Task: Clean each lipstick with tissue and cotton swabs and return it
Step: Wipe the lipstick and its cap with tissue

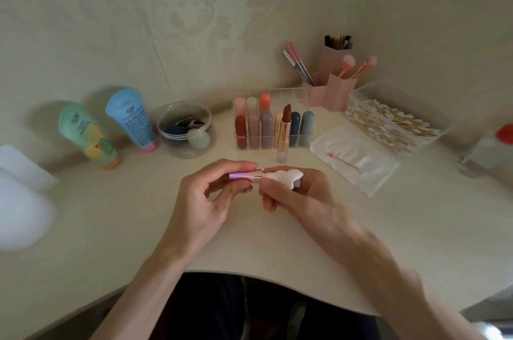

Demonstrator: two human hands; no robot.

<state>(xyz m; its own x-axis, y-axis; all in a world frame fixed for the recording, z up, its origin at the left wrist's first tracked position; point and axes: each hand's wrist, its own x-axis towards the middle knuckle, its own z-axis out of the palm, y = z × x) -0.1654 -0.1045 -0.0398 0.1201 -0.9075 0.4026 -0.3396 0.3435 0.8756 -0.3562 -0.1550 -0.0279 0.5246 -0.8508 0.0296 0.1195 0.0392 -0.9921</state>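
Lipstick [245,174] in a pink-violet metallic case – head view, held sideways just above the table [138,228], near its front edge. Pinched between thumb and curled fingertips of the left hand [205,201]. Right end pushed into a wad of white tissue [286,176], wrapped tight by the thumb and curled fingers of the right hand [299,195]; tip hidden inside the wad.

Behind the hands, a second lipstick [285,128], uncapped, brown-red bullet up, upright just in front of the clear organizer [294,95] with its rows of capped sticks. To the right, a white sheet [369,173] flat on the table with one used swab [342,161] lying on it – tip stained red. Beyond that, a clear box [361,92] full of cotton swabs [388,123]. Pink brush holder [336,90] in the corner. To the left, a round clear tub [184,128] and two squeeze tubes, blue [130,117] and green [86,135].
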